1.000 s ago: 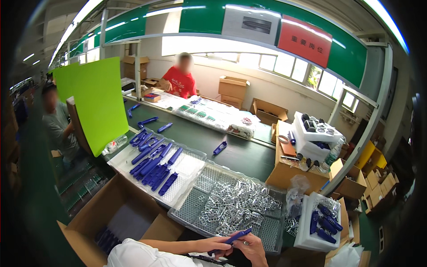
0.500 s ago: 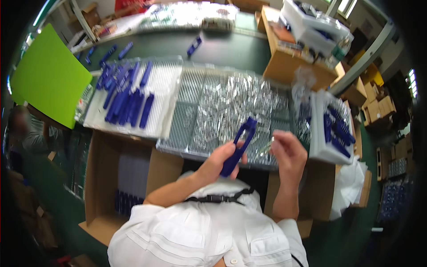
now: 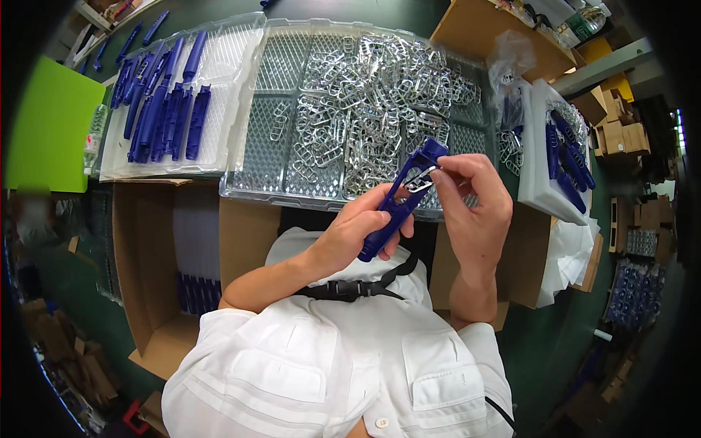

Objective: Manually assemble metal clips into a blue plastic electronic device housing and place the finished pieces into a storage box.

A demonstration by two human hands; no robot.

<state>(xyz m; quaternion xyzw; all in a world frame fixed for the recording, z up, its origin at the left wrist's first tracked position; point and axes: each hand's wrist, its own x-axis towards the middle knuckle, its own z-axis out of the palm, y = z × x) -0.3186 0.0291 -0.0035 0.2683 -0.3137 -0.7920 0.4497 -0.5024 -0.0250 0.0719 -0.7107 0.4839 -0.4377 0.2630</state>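
Observation:
My left hand (image 3: 349, 232) is closed round a long, dark blue plastic housing (image 3: 382, 232), tilted with its far end up to the right. An opening shows in its upper part. Between thumb and fingertips, my right hand (image 3: 478, 204) pinches a small shiny metal loop-shaped clip (image 3: 419, 180), which lies at that opening; whether it is seated there I cannot tell. Just beyond both hands, a clear compartment tray (image 3: 257, 139) holds a heap of similar metal clips (image 3: 376, 98). To its left, several blue housings (image 3: 151, 120) lie on a white ribbed tray (image 3: 223, 102).
Below the white tray stands an open cardboard box (image 3: 150, 252) with a row of blue parts (image 3: 198, 293) inside. At right, a white foam box (image 3: 542, 157) holds more blue pieces. A bright green panel (image 3: 51, 128) rises at far left; another cardboard box (image 3: 478, 25) sits back right.
My right hand has brought the metal clip over to the blue housing's opening; before, it was apart to the right. My left hand still holds the housing. The view has tilted downward.

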